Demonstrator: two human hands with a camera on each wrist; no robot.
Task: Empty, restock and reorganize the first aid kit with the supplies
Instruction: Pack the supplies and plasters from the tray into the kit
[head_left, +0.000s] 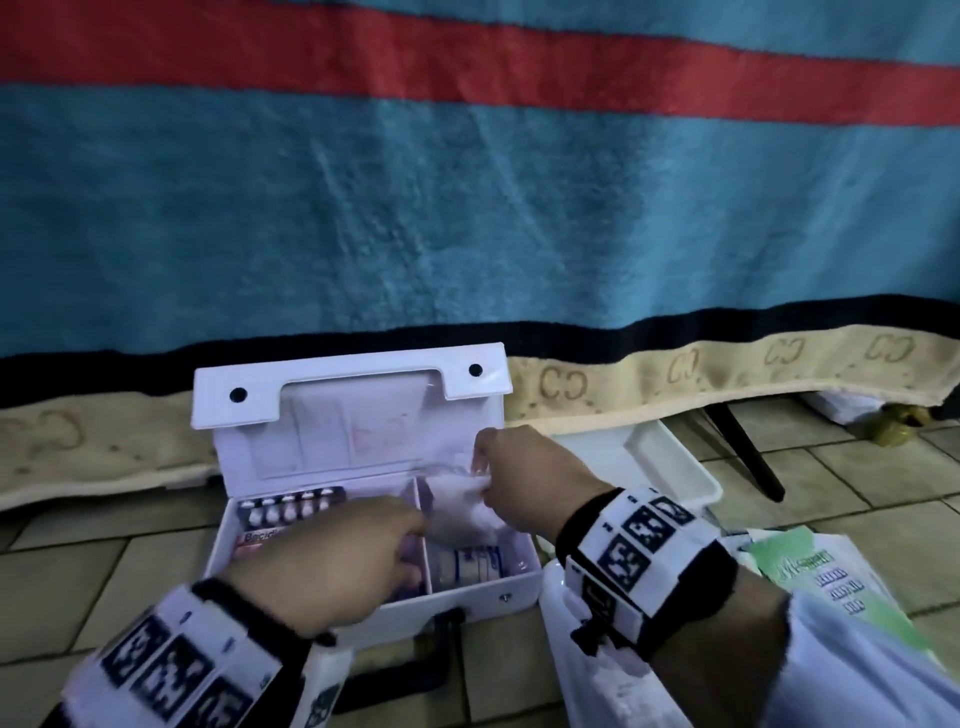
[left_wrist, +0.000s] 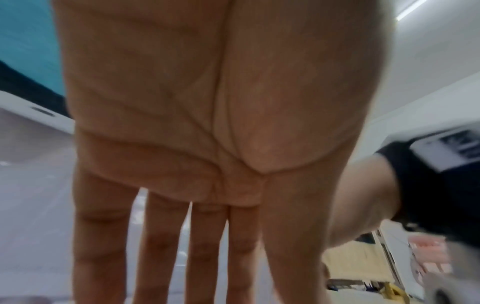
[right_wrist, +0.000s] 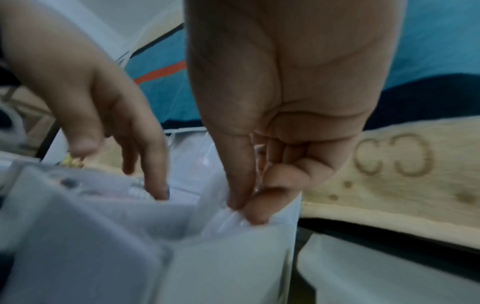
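Right hand (head_left: 524, 475): thumb and forefinger pinched on a clear plastic pouch (head_left: 460, 499) of white contents, held over the kit's right rear compartment. Left hand (head_left: 337, 561): fingers straight, extended into the kit beside the pouch. First aid kit (head_left: 467, 597): white, lid upright, set on the tiled floor (head_left: 831, 519); blister pack (head_left: 291, 506) lodged at left rear.

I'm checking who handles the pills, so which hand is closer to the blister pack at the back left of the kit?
Left. The left hand reaches into the left compartment just in front of the blister pack; the right hand pinches a clear plastic bag over the right compartment, farther away.
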